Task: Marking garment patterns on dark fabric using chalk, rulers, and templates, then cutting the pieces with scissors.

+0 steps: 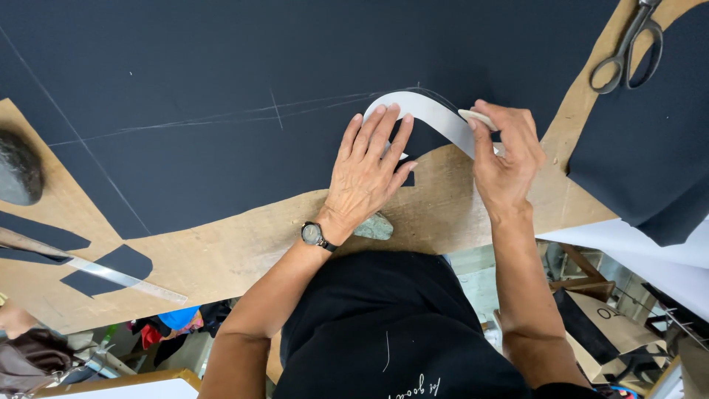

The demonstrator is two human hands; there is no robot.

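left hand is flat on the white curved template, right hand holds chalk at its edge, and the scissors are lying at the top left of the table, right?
Not quite: the scissors lie at the top right of the table, not the top left, as the head view shows. The rest holds: the left hand presses flat on the white curved template over the dark cloth, and the right hand holds a piece of chalk at its edge.
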